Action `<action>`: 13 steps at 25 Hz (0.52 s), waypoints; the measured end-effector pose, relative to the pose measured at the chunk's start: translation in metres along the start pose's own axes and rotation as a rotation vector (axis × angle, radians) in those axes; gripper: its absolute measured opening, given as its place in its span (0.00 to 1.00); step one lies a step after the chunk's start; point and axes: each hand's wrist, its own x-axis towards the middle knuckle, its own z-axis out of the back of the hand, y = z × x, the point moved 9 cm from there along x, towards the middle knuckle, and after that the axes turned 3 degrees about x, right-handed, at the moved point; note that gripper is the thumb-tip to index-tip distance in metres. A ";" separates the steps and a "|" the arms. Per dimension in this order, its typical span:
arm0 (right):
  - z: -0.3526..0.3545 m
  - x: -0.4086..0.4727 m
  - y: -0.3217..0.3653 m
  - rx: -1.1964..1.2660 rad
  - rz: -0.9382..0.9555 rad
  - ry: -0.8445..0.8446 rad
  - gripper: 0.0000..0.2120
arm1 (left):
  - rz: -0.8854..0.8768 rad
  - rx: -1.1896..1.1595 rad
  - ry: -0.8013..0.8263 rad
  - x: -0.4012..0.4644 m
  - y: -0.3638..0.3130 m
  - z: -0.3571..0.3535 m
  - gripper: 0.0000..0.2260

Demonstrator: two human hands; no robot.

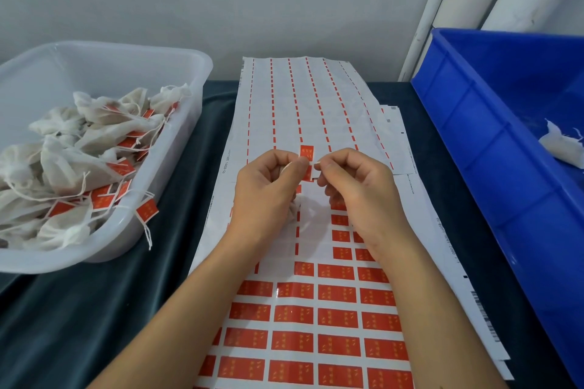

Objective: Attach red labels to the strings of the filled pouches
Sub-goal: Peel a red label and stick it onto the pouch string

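Pinching a red label between thumb and forefinger, the left hand holds it upright just above the sheet of labels; the label's long axis runs away from the person, its upper half standing clear of the fingertips. The right hand, fingers curled together, pinches what appears to be the white string end just right of the label, the two sets of fingertips nearly touching. A pouch seems to hang beneath the left palm, mostly hidden. Judged from this, the coming move is folding the label around the string, which calls for the string to lie across the label's sticky face; both hands are equally near. Left of the fingers, well apart, a clear tub holds labelled pouches, one tag draped over its rim. Right of the fingers, a blue crate holds an unlabelled pouch. Open room remains over the dark surface on either side of the sheet.
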 end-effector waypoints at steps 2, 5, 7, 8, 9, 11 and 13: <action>0.002 0.000 -0.002 0.015 -0.020 -0.015 0.06 | 0.002 -0.002 -0.006 0.000 0.001 -0.001 0.07; -0.002 0.000 -0.006 0.031 -0.047 0.020 0.06 | -0.015 0.008 -0.024 -0.002 -0.001 -0.001 0.07; -0.005 0.000 -0.005 0.005 -0.032 0.042 0.04 | -0.034 0.023 -0.031 -0.003 -0.003 -0.002 0.07; -0.005 0.000 -0.004 -0.012 -0.022 0.045 0.04 | -0.039 0.026 -0.031 -0.003 -0.004 -0.002 0.07; -0.005 0.000 -0.004 -0.025 -0.011 0.042 0.03 | -0.042 0.027 -0.030 -0.003 -0.004 -0.002 0.07; -0.004 0.000 -0.003 -0.037 0.006 0.025 0.03 | -0.046 0.027 -0.025 -0.003 -0.005 -0.003 0.07; -0.002 0.000 -0.002 -0.040 0.018 0.003 0.03 | -0.049 0.015 -0.015 -0.003 -0.005 -0.005 0.07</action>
